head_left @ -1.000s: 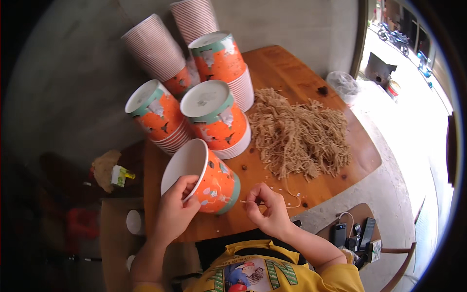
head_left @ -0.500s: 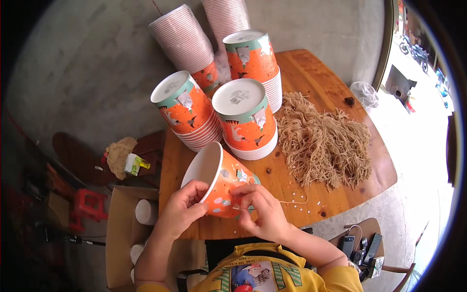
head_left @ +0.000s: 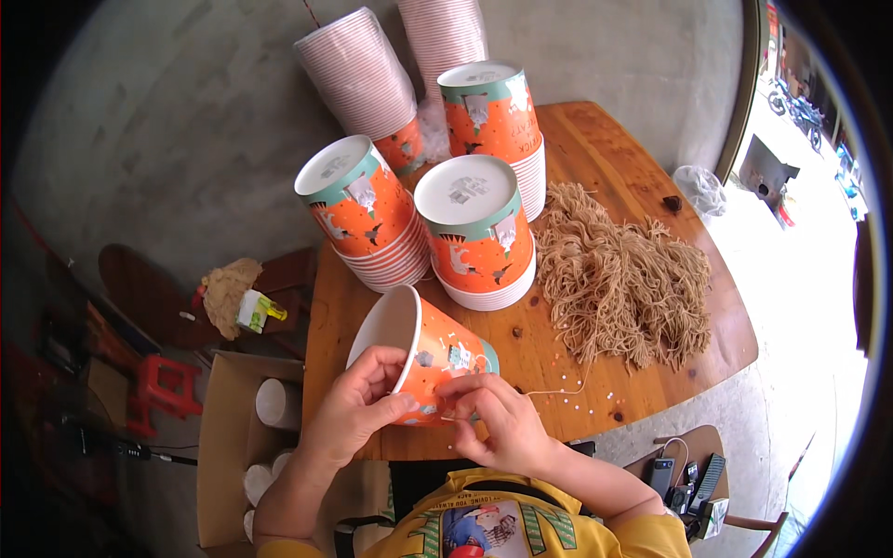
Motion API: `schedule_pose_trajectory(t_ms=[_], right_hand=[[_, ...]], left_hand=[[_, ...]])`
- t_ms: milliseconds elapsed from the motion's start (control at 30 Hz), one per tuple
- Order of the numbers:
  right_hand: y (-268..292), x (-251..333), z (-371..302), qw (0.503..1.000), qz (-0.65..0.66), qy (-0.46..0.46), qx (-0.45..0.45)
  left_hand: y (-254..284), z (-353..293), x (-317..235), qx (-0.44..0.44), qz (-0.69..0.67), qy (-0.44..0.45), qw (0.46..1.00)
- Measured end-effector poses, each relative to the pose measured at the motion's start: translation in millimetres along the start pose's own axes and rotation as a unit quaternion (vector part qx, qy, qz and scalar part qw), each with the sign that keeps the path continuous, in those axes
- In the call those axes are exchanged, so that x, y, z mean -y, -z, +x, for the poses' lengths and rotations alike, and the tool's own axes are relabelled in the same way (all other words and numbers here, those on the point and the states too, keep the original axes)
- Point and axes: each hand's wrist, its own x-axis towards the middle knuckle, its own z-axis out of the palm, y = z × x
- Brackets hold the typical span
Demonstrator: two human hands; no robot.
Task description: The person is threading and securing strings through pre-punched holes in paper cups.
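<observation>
An orange paper bucket [head_left: 435,346] with a white rim and a green base band lies tilted near the table's front edge, its mouth facing left. My left hand [head_left: 365,409] grips it by the rim, fingers inside and thumb on the outer wall. Against the bucket's side, my right hand [head_left: 498,420] pinches a thin tan string [head_left: 558,391], a short end showing at the fingertips. That string trails right toward a large heap of tan strings [head_left: 628,284]. My fingers hide how the string meets the bucket wall.
Beyond the bucket, upside-down stacks of matching buckets [head_left: 474,232] stand on the wooden table [head_left: 605,139]. Tall wrapped stacks [head_left: 358,74] lean at the wall. A cardboard box [head_left: 223,446] with white buckets sits lower left, by a red stool [head_left: 166,395]. Phones [head_left: 661,476] lie on a chair at lower right.
The whole view has shifted slightly. Both hands keep their hold at the bucket, and my right fingers have moved only a little along its side.
</observation>
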Motion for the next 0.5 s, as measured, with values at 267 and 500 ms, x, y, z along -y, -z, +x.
schedule_pose_trajectory(t_ms=[267, 500], right_hand=[[0.3, -1.2, -0.5, 1.0, 0.016, -0.002, 0.014], [5.4, -2.6, 8.4, 0.994, -0.077, 0.078, -0.002]], left_hand=[[5.8, 0.9, 3.2, 0.007, -0.018, 0.017, 1.0], [2.2, 2.3, -1.7, 0.036, -0.016, 0.048, 0.998]])
